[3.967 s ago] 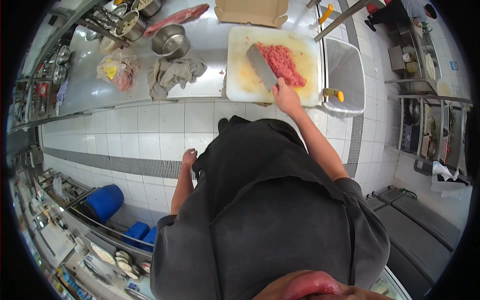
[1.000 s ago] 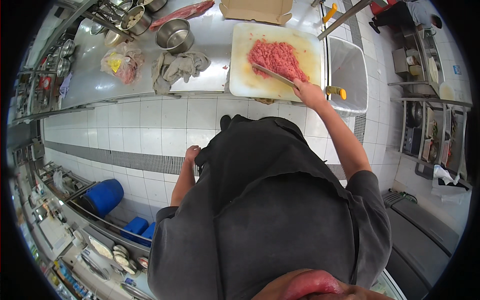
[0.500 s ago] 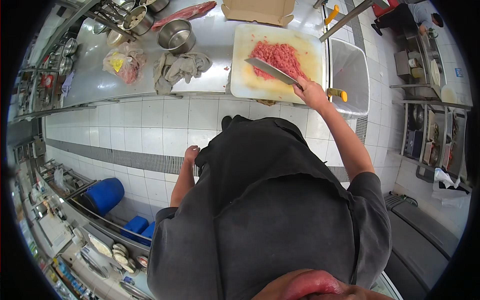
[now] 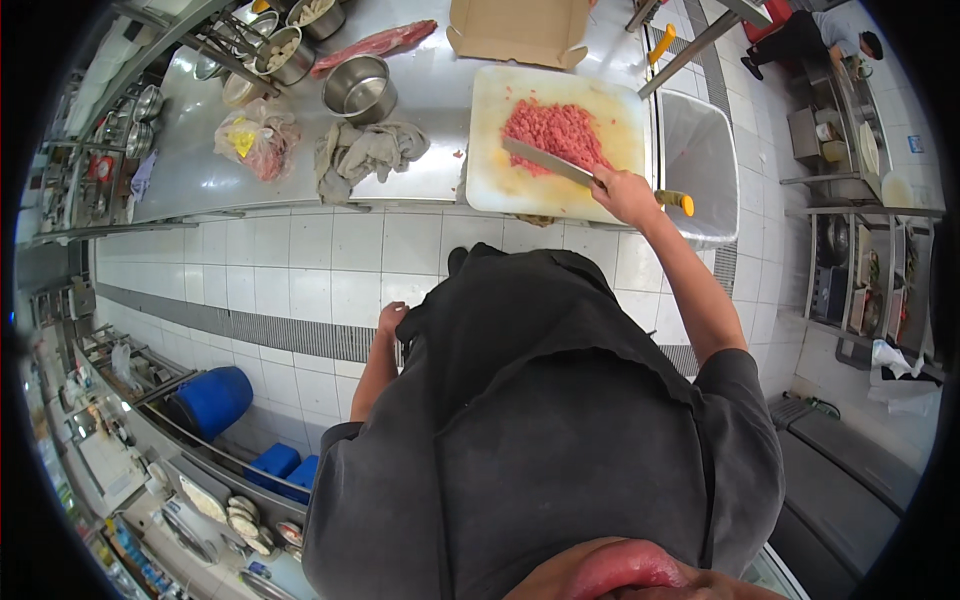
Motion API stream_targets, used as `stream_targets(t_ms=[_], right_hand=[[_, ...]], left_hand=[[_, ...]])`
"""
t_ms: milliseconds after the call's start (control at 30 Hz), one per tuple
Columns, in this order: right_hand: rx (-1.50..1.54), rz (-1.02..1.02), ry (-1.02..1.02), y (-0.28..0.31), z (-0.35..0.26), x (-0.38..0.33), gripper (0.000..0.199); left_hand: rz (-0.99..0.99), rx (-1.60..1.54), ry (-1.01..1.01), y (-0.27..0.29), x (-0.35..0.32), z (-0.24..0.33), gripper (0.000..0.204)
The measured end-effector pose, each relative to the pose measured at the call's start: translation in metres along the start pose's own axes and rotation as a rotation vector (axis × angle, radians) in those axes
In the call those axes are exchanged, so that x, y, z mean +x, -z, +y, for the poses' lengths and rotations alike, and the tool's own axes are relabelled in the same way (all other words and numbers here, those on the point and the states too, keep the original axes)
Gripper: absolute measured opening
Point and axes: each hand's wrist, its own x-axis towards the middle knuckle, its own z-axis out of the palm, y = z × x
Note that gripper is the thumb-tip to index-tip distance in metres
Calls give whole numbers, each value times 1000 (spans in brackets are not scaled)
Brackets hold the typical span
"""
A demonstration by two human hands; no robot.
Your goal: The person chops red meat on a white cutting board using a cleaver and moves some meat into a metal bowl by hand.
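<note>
Right hand (image 4: 625,196): is closed around the handle of one cleaver (image 4: 548,161), blade at the minced red meat (image 4: 562,128) heaped on a white cutting board (image 4: 488,182). Left hand (image 4: 393,317): hangs beside dark apron (image 4: 505,315), grip impossible to tell.

Steel table (image 4: 446,115) — white cutting board (image 4: 490,182), grey cloth (image 4: 370,155), metal pot (image 4: 358,92), bagged meat (image 4: 270,155), cardboard box (image 4: 515,30)

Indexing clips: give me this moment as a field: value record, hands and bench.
right hand: grips cleaver
left hand: beside dark apron, nothing visible held
cleaver: blade over near side of minced meat, contact unclear
minced meat: heaped on white cutting board
left of board: grey cloth, steel pot
beyond board: open cardboard box
right of board: lined bin
</note>
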Motion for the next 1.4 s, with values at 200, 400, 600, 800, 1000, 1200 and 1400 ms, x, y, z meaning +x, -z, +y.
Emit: stream_targets(t_ms=[200, 400, 600, 800, 1000, 1200, 1400], right_hand=[[-34, 67, -2, -20, 5, -2, 18], [-20, 43, -26, -28, 0, -6, 17], [-16, 25, -70, -16, -17, -5, 17], [374, 76, -241, -25, -9, -25, 19], [1361, 411, -778, -66, 15, -102, 17], [1419, 299, -872, -92, 21, -89, 18], [1118, 176, -634, -70, 37, 3, 22]], left_hand=[[-60, -39, -65, 8, -9, 12, 40], [-40, -34, 29, 3, 0, -5, 40], [26, -114, 88, -6, 21, -23, 42], [60, 191, -158, 0, 25, -7, 43], [22, 139, -57, 1, 18, -9, 42], [-16, 116, -187, 2, 15, -37, 41], [-46, -44, -67, 7, -1, 26, 41]])
